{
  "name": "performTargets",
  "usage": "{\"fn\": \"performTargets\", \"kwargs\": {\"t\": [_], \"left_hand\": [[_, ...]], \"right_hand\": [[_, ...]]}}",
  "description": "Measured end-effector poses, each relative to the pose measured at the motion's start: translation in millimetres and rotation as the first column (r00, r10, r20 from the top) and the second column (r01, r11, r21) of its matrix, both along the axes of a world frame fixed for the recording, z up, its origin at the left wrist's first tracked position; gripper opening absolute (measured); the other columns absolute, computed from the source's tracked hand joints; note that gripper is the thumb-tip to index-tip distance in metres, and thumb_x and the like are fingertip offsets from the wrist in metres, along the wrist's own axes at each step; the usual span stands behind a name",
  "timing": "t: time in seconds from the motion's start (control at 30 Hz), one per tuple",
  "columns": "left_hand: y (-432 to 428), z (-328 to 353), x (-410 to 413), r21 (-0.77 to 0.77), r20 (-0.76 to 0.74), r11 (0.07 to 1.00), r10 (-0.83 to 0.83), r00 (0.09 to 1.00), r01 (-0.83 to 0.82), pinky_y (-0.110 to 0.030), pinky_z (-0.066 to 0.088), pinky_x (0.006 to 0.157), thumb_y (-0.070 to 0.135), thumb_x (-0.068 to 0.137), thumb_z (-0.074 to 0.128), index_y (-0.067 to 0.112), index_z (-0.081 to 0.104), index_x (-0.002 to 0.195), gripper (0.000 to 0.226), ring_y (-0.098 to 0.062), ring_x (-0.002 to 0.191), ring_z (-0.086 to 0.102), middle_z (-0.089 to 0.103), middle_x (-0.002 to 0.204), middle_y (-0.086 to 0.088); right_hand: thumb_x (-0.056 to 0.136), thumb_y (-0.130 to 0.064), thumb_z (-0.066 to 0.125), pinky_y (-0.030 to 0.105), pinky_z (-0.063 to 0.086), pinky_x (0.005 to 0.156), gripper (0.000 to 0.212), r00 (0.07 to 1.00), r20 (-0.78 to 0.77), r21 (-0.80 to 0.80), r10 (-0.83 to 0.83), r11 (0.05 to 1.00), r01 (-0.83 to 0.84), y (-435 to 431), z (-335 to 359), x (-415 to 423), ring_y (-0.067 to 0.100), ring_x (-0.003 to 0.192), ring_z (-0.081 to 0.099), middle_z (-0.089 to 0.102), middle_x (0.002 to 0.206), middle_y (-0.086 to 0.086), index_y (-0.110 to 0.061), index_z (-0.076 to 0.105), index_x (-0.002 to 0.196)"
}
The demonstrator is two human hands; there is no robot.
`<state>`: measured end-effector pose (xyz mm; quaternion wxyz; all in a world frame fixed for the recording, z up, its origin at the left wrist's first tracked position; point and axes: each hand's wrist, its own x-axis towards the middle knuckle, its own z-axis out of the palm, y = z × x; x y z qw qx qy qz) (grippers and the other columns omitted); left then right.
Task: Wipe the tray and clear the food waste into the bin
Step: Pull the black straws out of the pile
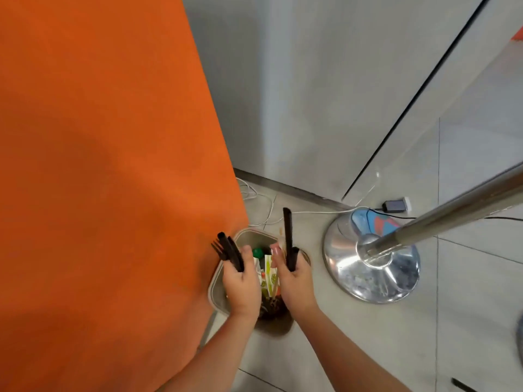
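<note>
Both hands hover over a beige bin on the floor. My left hand grips a bundle of black plastic cutlery, with a fork's tines showing at its left. My right hand grips more black cutlery, one long piece standing upright. Inside the bin, between my hands, lie a green-capped bottle, printed paper wrappers and dark food waste. No tray is in view.
A large orange surface fills the left side and overlaps the bin's left rim. A shiny metal stand base with its pole stands right of the bin. White cables and a charger lie by the grey wall.
</note>
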<state>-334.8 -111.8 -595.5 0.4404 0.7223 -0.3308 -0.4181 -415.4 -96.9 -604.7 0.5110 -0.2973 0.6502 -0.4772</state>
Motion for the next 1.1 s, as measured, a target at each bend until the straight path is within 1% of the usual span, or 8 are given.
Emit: {"fn": "performTargets", "kwargs": {"t": [0.13, 0.27, 0.4, 0.53, 0.6, 0.67, 0.87, 1.1], "left_hand": [[10, -61, 12, 0.230, -0.126, 0.937, -0.238, 0.963, 0.262, -0.026, 0.042, 0.090, 0.021, 0.096, 0.050, 0.021, 0.049, 0.124, 0.028, -0.017, 0.109, 0.056, 0.061, 0.105, 0.007], [7, -80, 24, 0.436, -0.171, 0.743, -0.485, 0.857, 0.508, -0.028, 0.040, 0.093, 0.003, 0.092, 0.051, 0.022, 0.050, 0.126, 0.038, -0.018, 0.114, 0.053, 0.057, 0.112, 0.005], [-4, -65, 36, 0.577, -0.075, 0.719, -0.425, 0.902, 0.387, -0.035, 0.047, 0.092, -0.003, 0.086, 0.045, 0.014, 0.044, 0.135, 0.052, -0.027, 0.111, 0.055, 0.059, 0.123, -0.010], [-2, -5, 43, 0.565, -0.068, 0.754, -0.364, 0.929, 0.337, -0.027, 0.044, 0.075, 0.004, 0.088, 0.051, 0.012, 0.044, 0.134, 0.047, -0.023, 0.095, 0.056, 0.061, 0.114, -0.010], [5, 44, 46, 0.543, -0.113, 0.758, -0.362, 0.925, 0.362, -0.021, 0.040, 0.058, 0.003, 0.090, 0.051, 0.014, 0.059, 0.104, 0.020, -0.012, 0.070, 0.051, 0.058, 0.083, -0.003], [17, 95, 49, 0.524, -0.139, 0.755, -0.381, 0.914, 0.394, -0.015, 0.029, 0.051, 0.004, 0.094, 0.049, 0.022, 0.051, 0.078, 0.024, -0.003, 0.059, 0.039, 0.043, 0.068, 0.007], [77, 252, 72, 0.386, -0.225, 0.880, -0.200, 0.954, 0.276, -0.017, 0.041, 0.075, 0.017, 0.093, 0.057, 0.021, 0.060, 0.108, 0.016, -0.006, 0.099, 0.054, 0.059, 0.113, 0.006], [186, 435, 113, 0.157, -0.305, 0.983, -0.047, 0.951, 0.099, -0.033, 0.047, 0.091, 0.012, 0.087, 0.062, 0.022, 0.069, 0.089, 0.012, -0.019, 0.097, 0.064, 0.073, 0.097, -0.003]], "right_hand": [[0.089, -0.025, 0.064, 0.019, 0.046, 0.077, 0.012, 0.925, -0.240, 0.177, 0.295, 0.950, -0.257, -2, -58, -5, 0.004, 0.087, 0.063, 0.069, 0.089, -0.011, -0.034, 0.067, 0.096], [0.085, -0.025, 0.061, 0.030, 0.048, 0.090, 0.047, 0.634, -0.294, 0.573, 0.715, 0.663, -0.482, -9, -81, -7, 0.023, 0.107, 0.059, 0.063, 0.116, 0.003, -0.022, 0.049, 0.130], [0.083, -0.024, 0.065, 0.036, 0.048, 0.097, 0.090, 0.564, -0.263, 0.698, 0.783, 0.558, -0.449, -13, -66, -1, 0.028, 0.119, 0.053, 0.051, 0.134, 0.010, -0.015, 0.007, 0.151], [0.078, -0.025, 0.072, 0.037, 0.046, 0.099, 0.110, 0.614, -0.273, 0.646, 0.741, 0.614, -0.453, -9, -19, 1, 0.026, 0.123, 0.051, 0.045, 0.140, 0.008, -0.016, -0.010, 0.151], [0.078, -0.026, 0.073, 0.034, 0.043, 0.101, 0.111, 0.632, -0.263, 0.607, 0.729, 0.634, -0.478, -4, 17, 0, 0.025, 0.126, 0.048, 0.043, 0.143, 0.007, -0.014, -0.009, 0.151], [0.077, -0.025, 0.074, 0.032, 0.040, 0.103, 0.108, 0.671, -0.258, 0.550, 0.695, 0.677, -0.490, 4, 58, 1, 0.024, 0.129, 0.045, 0.040, 0.146, 0.005, -0.013, -0.004, 0.151], [0.067, -0.044, 0.077, 0.040, 0.042, 0.105, 0.084, 0.838, -0.200, 0.253, 0.508, 0.853, -0.456, 44, 210, 20, 0.016, 0.123, 0.051, 0.055, 0.133, -0.003, -0.027, 0.039, 0.140], [0.078, -0.029, 0.075, 0.028, 0.048, 0.089, 0.044, 0.865, -0.024, -0.071, 0.501, 0.862, -0.501, 106, 424, 86, 0.014, 0.106, 0.059, 0.063, 0.112, 0.000, -0.023, 0.059, 0.119]]}}
